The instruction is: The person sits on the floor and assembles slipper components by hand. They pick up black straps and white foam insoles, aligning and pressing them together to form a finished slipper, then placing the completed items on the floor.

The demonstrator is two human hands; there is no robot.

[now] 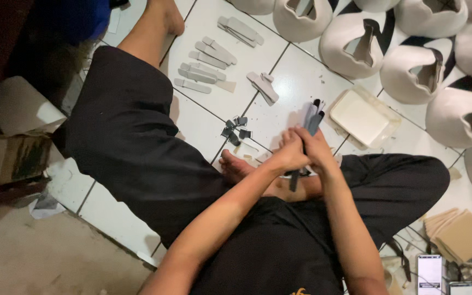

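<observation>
Strips (308,128) bundled inside both hands' grip, ends protruding.

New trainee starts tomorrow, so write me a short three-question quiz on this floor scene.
1. True or false: both hands, the left hand and the right hand, grip the same bundle of long grey strips.
2. What lies on the white tiled floor just beyond the bundle, to the right?
A. a shallow cream rectangular tray
B. a red bucket
C. a metal ruler
3. Fill in: the loose long pale grey strips lie on the tiles in small ____.

Key
1. True: the hands close on it together.
2. A.
3. Groups; about five, to the left, with small dark grey pieces nearer the foot.
</observation>
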